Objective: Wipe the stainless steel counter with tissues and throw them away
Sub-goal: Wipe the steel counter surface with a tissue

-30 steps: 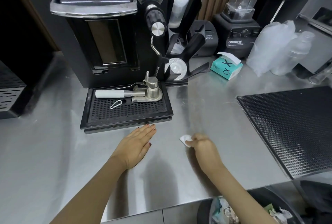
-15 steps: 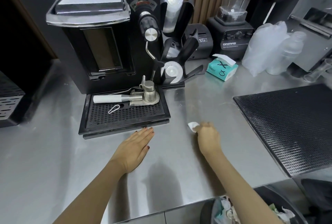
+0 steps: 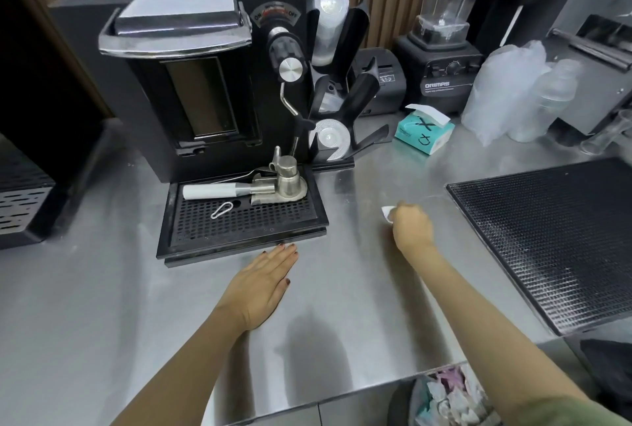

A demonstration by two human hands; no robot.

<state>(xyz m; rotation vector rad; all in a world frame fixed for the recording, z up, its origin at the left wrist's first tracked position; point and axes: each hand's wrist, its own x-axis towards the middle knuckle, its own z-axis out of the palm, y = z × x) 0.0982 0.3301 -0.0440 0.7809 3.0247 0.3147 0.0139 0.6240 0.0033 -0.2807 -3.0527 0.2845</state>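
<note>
A person's right hand [image 3: 411, 229] rests on a steel counter [image 3: 342, 316], its fingers curled into a fist around a small white tissue [image 3: 387, 213]. The tissue sits on the counter between a black drip tray [image 3: 241, 225] on the left and a black ribbed mat [image 3: 554, 241] on the right, nearer the mat. Only one crumpled corner shows, poking out of the fist to the left. The rest is hidden in the hand, so its long axis cannot be told. The left hand [image 3: 261, 283] lies flat, palm down, with fingers straight and together, their tips just in front of the drip tray's near edge. The drip tray stands before a black coffee machine [image 3: 191, 83] and holds a white-handled metal tool [image 3: 246, 188] and a small wire clip [image 3: 221, 209]. Behind the right hand, towards the back of the counter, a teal tissue box [image 3: 422, 135] has one white sheet standing up from its top. A black holder [image 3: 342, 83] beside the machine carries clear cups and lids. Below the counter's near edge, at lower right, a bin [image 3: 400, 405] holds crumpled tissues in white, pink and teal.
</note>
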